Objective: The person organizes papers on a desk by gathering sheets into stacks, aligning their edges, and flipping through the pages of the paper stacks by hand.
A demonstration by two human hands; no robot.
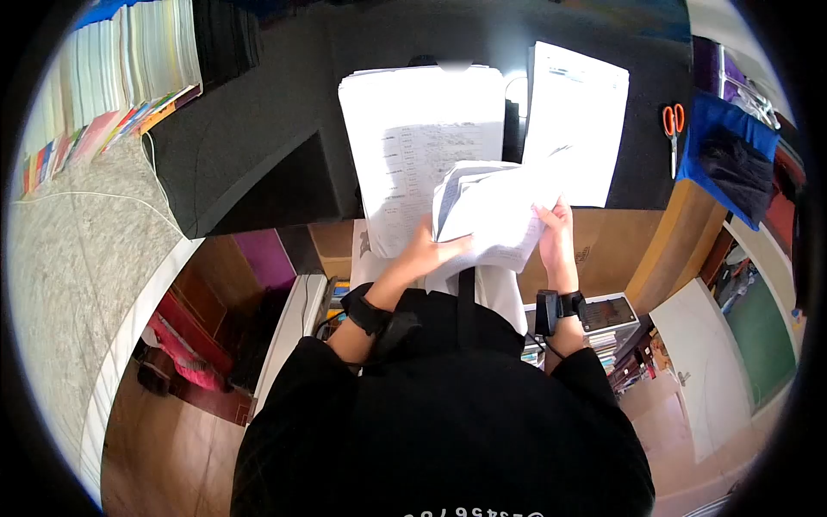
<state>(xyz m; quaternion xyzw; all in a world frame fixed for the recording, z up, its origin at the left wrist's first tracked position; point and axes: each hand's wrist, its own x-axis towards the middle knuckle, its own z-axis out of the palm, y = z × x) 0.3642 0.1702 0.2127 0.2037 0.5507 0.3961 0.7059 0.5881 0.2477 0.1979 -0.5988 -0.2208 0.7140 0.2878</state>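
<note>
A small sheaf of white printed papers (495,211) is held up between both hands, just above the near edge of the black table. My left hand (431,252) grips its lower left side, the thumb lying across the front. On the right edge, my right hand (556,222) pinches the sheets. Behind the sheaf lies a thick stack of printed paper (413,129), partly hidden by it. To the right of that stack rests another set of white sheets (581,112), its print washed out by glare.
Orange-handled scissors (673,133) lie at the right of the black table (284,95). A long row of books (121,69) stands at the far left. Beyond the table's right end is a blue bin (732,146) with dark cloth. Below are shelves with books (603,340).
</note>
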